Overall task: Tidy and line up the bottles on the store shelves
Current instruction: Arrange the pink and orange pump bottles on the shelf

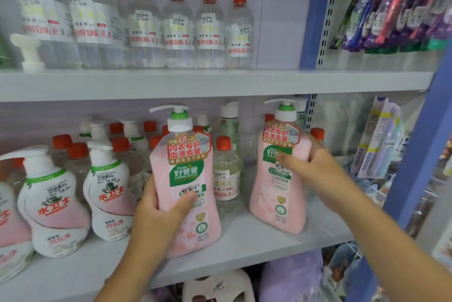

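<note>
Both hands grip upright pink pump bottles on the lower shelf (pixel 256 243): left hand (pixel 161 206) wraps the centre bottle (pixel 186 179), right hand (pixel 315 167) clasps the right-of-centre bottle (pixel 281 179), a clear bottle (pixel 226 174) standing between them

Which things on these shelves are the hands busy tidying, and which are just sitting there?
Being tidied:
- left pink pump bottle, in the left hand's grip
- right pink pump bottle, in the right hand's grip

Just sitting there:
- clear bottle with a red cap between them
- white pump bottles
- red-capped bottles on the top shelf
- hanging packets
</note>
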